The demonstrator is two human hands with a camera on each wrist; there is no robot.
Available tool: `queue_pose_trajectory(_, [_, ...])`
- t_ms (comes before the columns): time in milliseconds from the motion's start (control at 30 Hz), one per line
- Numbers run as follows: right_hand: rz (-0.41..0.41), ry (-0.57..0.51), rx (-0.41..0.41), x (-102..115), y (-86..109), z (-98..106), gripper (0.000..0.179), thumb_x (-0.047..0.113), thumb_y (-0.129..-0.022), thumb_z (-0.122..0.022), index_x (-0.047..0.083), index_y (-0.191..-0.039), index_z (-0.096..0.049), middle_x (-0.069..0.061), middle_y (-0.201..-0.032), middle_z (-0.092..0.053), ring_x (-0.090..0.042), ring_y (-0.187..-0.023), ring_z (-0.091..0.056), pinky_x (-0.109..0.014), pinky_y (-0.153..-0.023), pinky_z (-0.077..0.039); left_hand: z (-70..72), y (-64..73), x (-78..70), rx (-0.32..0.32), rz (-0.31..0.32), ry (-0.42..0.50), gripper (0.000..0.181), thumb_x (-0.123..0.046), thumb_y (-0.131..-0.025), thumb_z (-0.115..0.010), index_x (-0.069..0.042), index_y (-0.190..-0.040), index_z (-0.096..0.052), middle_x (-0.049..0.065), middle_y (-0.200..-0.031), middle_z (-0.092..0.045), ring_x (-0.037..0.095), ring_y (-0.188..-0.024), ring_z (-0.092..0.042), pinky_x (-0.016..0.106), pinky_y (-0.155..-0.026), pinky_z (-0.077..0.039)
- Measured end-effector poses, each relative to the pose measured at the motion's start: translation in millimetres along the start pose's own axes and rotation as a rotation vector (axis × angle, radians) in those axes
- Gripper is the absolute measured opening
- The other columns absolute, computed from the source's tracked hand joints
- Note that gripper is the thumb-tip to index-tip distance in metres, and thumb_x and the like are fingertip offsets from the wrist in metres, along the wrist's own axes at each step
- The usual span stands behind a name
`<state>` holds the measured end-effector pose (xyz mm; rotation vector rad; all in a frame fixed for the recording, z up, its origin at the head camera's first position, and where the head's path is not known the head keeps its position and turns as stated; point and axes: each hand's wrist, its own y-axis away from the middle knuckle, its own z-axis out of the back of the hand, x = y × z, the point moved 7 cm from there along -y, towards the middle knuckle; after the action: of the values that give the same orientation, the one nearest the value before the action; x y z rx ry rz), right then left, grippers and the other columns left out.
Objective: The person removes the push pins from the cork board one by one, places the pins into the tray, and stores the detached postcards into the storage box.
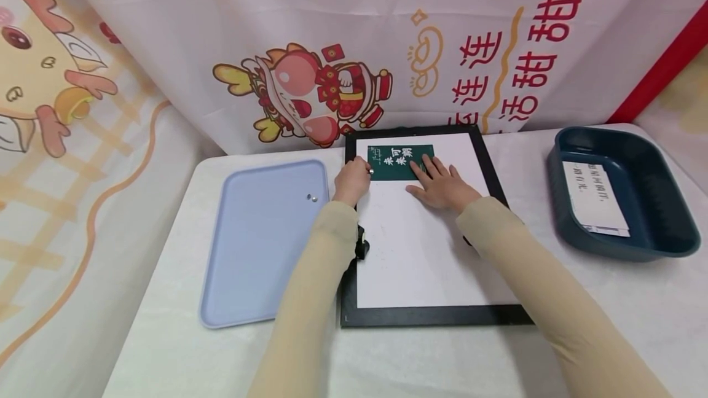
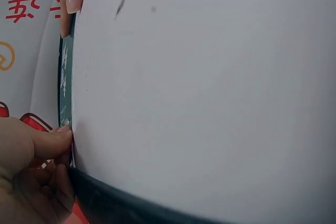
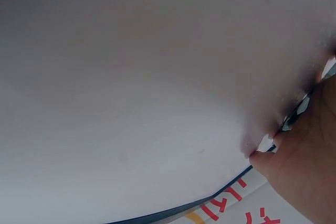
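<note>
A dark green card (image 1: 395,169) with white Chinese characters lies flat near the top of a black-framed white board (image 1: 420,244). My left hand (image 1: 352,183) is at the card's left edge, its fingers curled, pinching a small shiny silver piece (image 1: 371,171) against that edge. The left wrist view shows the thumb and fingers of the left hand (image 2: 39,153) close together at the card's end; their grip partly hides the piece. With fingers spread, my right hand (image 1: 442,186) presses on the card's right part. In the right wrist view, the right hand (image 3: 302,156) touches the board's surface.
Left of the board lies a pale blue tray (image 1: 260,244) with two small silver pieces (image 1: 312,198) on it. A dark blue bin (image 1: 652,201) on the right holds white cards (image 1: 594,195) with black writing. A printed cloth (image 1: 420,48) hangs behind the table.
</note>
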<state>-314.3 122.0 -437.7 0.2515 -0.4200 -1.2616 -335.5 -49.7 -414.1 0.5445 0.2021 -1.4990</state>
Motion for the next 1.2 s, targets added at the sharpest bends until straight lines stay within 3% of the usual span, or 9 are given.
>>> queue_pose_trajectory(267, [-0.004,0.008,0.003,0.7,1.9,-0.1,0.072,0.052,-0.101,-0.027,0.014,-0.154,0.002,-0.018,-0.161,0.009,-0.04,-0.148,0.006,-0.059,-0.118,0.0,-1.6,0.7,-0.4,0.003,-0.028,0.035,0.025,-0.02,-0.099,-0.052,-0.009,-0.119,-0.06,0.007,-0.12,-0.064,0.022,-0.113,-0.059,0.038,-0.097,-0.048])
queue_pose_trajectory(667, [-0.014,0.014,0.004,-0.1,0.6,-2.0,0.072,0.053,-0.101,-0.026,0.015,-0.154,0.003,-0.016,-0.161,0.01,-0.038,-0.149,0.007,-0.057,-0.119,0.0,0.1,1.3,-0.2,0.006,-0.013,0.039,0.022,-0.02,-0.099,-0.052,-0.009,-0.117,-0.058,0.007,-0.119,-0.064,0.022,-0.11,-0.059,0.039,-0.096,-0.048])
queue_pose_trajectory(1033, [-0.009,0.006,0.0,-2.5,-3.7,-4.2,0.072,0.054,-0.101,-0.026,0.015,-0.154,0.004,-0.017,-0.161,0.011,-0.039,-0.148,0.008,-0.057,-0.119,0.0,2.0,-2.4,-4.4,-0.036,-0.086,0.034,0.023,-0.014,-0.099,-0.05,-0.007,-0.116,-0.064,0.008,-0.118,-0.067,0.023,-0.11,-0.062,0.038,-0.096,-0.049])
queue_pose_trajectory(1200, [-0.003,0.01,-0.009,-0.3,-1.6,-0.8,0.071,0.052,-0.101,-0.026,0.014,-0.154,0.003,-0.018,-0.161,0.01,-0.04,-0.148,0.007,-0.059,-0.118,0.0,3.7,-1.7,-4.9,-0.028,-0.067,0.029,0.023,-0.014,-0.099,-0.05,-0.007,-0.116,-0.064,0.007,-0.118,-0.067,0.023,-0.11,-0.062,0.038,-0.097,-0.049])
